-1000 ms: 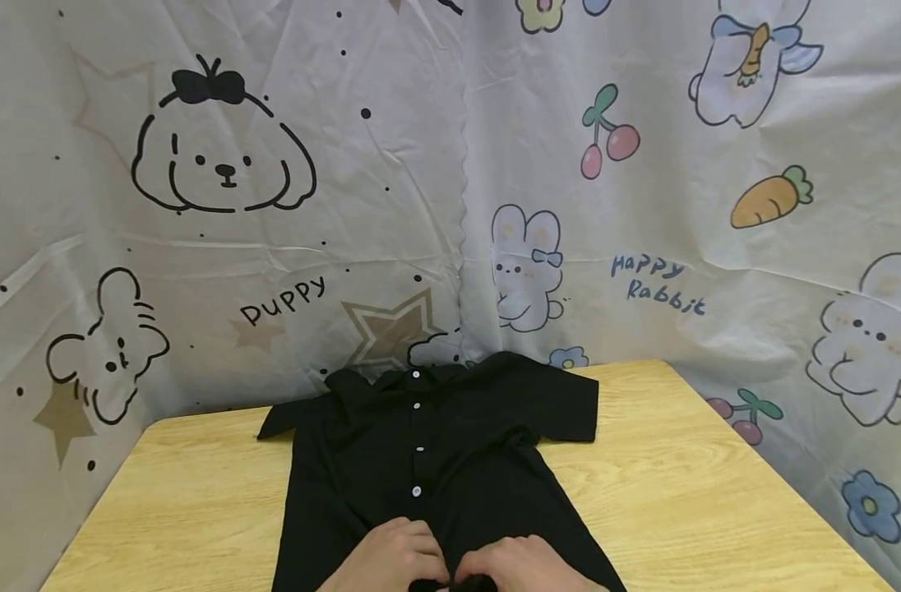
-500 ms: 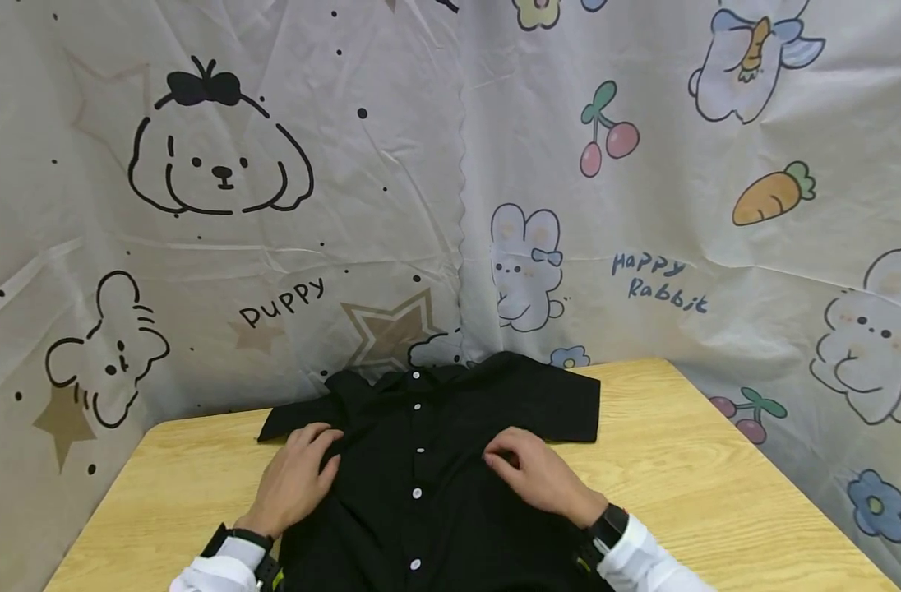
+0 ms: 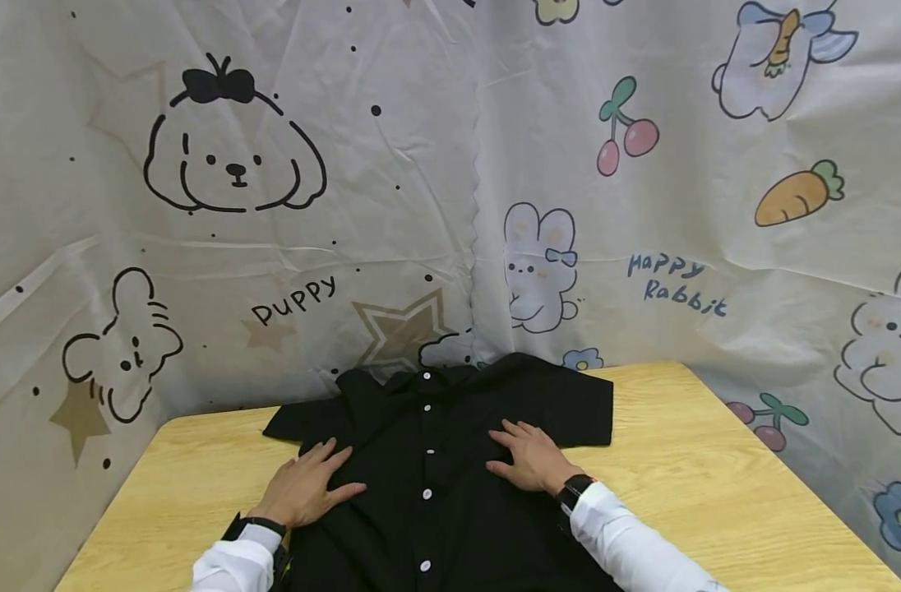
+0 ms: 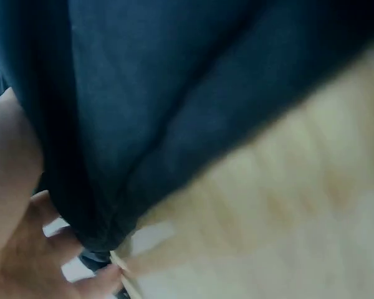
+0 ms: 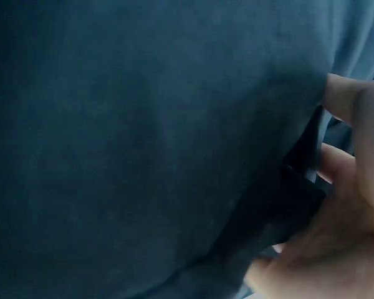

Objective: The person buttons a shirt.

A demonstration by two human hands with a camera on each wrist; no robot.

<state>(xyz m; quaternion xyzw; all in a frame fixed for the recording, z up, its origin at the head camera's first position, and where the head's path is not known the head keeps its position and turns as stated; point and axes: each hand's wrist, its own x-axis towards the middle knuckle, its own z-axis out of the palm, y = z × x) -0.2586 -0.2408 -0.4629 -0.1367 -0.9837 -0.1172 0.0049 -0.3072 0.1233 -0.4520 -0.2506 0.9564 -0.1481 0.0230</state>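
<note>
A black short-sleeved shirt [image 3: 391,493] with white buttons lies front up, its collar at the far end and its lower part out of the head view. My left hand [image 3: 306,485] spreads over its left side below the sleeve, thumb pointing inward. Across the button row, my right hand [image 3: 528,459] rests with fingers extended on the chest near the right sleeve. In the left wrist view the left hand [image 4: 25,249] is at the dark cloth's edge, blurred. The right wrist view has the right hand [image 5: 336,212] with its fingertips against the cloth beside a fold.
The shirt lies on a light wooden table [image 3: 687,493], whose bare surface shows on both sides. Behind it hangs a pale printed curtain [image 3: 421,164] with puppy, rabbit and fruit drawings. Both wrists carry dark straps [image 3: 572,492] over white sleeves.
Both hands let go of the cloth near the bottom of the view and moved up onto the shirt's upper sides. Their fingers have since spread, and the left hand slid slightly lower.
</note>
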